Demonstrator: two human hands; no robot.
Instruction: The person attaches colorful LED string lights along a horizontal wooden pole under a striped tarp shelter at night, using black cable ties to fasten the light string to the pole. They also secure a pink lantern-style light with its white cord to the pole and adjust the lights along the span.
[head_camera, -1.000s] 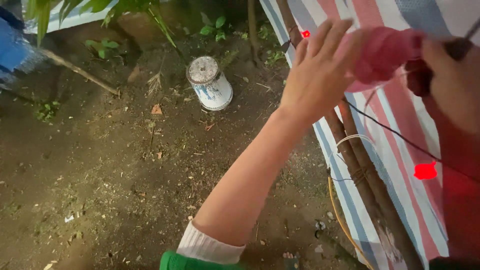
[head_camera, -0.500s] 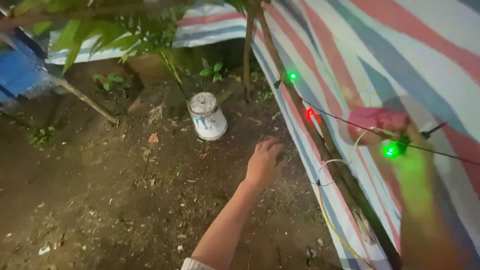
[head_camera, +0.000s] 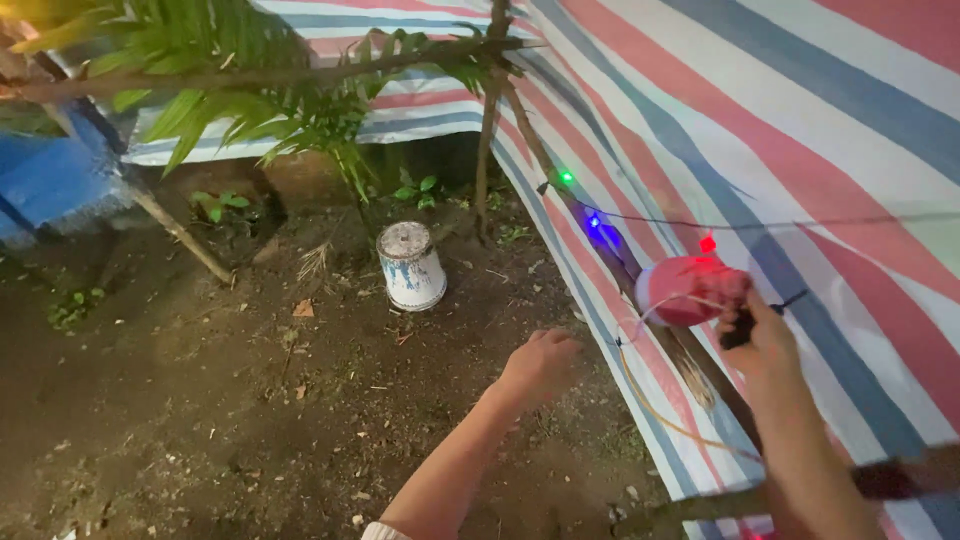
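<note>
Fingers of the right hand (head_camera: 765, 335) clasp a pink roll (head_camera: 685, 290) beside the light string (head_camera: 600, 228). Left hand (head_camera: 540, 362) hangs loosely curled, holding nothing; better it steadies the wire.

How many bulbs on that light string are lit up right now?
3. A green bulb sits highest on the slanted pole, a blue bulb just below it, and a red bulb above the pink bundle in the right hand. Unlit ones may be hidden.
</note>
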